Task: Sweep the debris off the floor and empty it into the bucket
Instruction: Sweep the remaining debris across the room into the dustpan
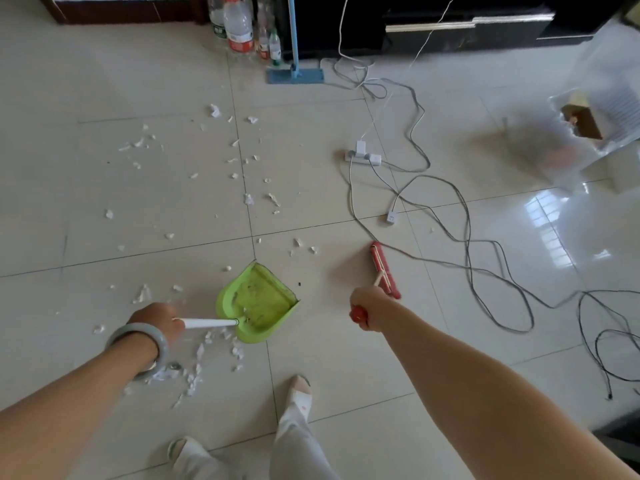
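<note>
Paper debris [249,199] is scattered on the floor [138,81], ahead and left. Left hand [157,322] grips the green dustpan [258,299] handle, mouth toward the broom [382,268], probably to catch sweepings. Right hand [367,308] clenched on the broom handle, head down near cables [467,237]. Bucket not identifiable.

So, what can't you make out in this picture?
Head view:
left hand: fingers hidden behind its back, on the green plastic dustpan handle
blue flat mop: pole cut off by top edge
clear plastic bottles: labels blurred
translucent container at right: blurred; bucket or not, unclear
</note>
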